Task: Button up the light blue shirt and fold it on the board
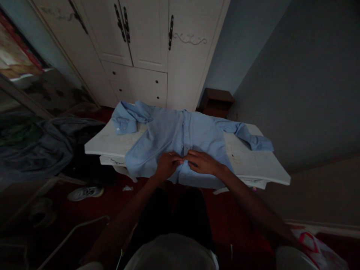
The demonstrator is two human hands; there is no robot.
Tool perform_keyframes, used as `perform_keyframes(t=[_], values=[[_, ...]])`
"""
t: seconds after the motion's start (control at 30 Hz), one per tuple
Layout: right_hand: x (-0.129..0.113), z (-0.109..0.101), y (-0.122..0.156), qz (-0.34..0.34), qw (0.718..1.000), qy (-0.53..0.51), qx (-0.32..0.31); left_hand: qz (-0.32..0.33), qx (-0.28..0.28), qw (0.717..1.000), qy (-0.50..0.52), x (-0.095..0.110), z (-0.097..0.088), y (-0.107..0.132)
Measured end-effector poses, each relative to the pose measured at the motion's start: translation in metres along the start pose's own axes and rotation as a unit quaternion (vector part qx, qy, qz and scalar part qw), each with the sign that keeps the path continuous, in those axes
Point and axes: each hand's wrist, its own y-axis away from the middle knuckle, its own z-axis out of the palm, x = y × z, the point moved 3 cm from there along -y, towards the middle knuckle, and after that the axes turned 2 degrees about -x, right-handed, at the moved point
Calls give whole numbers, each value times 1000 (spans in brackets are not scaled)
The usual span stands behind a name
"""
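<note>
Light-blue button-up shirt: lies across white bench
Left hand: pinches front placket
Right hand: pinches it alongside

Fingers hide part of the shirt; the wardrobe is cropped above.

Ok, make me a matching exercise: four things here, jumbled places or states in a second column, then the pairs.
1. blue shirt
2. shoe
3. wardrobe
4. right hand

A. beyond the white table, with dark handles
B. at the shirt's button strip
C. on the floor, lower left of picture
D. spread over the table

Pairs: 1-D, 2-C, 3-A, 4-B
</note>
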Motion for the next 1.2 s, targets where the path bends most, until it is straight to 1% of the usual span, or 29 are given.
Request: perform_keyframes(t=[0.1, 0.17, 0.3, 0.4, 0.47, 0.53, 0.63, 0.8, 0.9, 1.0, 1.1, 1.2], values=[[-2, -1, -1, -11, 1000, 3, 7, -6, 0, 1000, -14, 0, 0, 0], [-2, 0, -2, -15, 1000, -3, 1, -9, -6, 1000, -12, 0, 0, -1], [0, 6, -4, 1, 1000, -16, -14, 2, -9, 1000, -1, -1, 0, -1], [1, 7, -3, 3, 1000, 3, -13, 9, -9, 1000, 8, -1, 1, -1], [1, 7, -2, -9, 1000, 26, -8, 11, -5, 1000, 4, -1, 1, -1], [0, 6, -1, -31, 998, 47, 8, 15, -1, 1000, 1, -1, 1, -1], [-1, 6, 1, -63, 994, 77, 52, 14, 1, 1000, 8, -2, 1, 0], [0, 11, 7, -69, 985, 110, 117, 18, 15, 1000, 17, -1, 0, 0], [2, 16, 9, -59, 985, 94, 135, 17, 28, 999, 23, -1, 0, 1], [2, 20, 9, -34, 987, 58, 147, 14, 31, 999, 22, -2, 1, 2], [2, 23, 10, -14, 987, 25, 155, 14, 32, 999, -3, -1, 2, 4], [3, 24, 11, -18, 986, 1, 166, 10, 30, 999, -35, -1, 3, 5]])
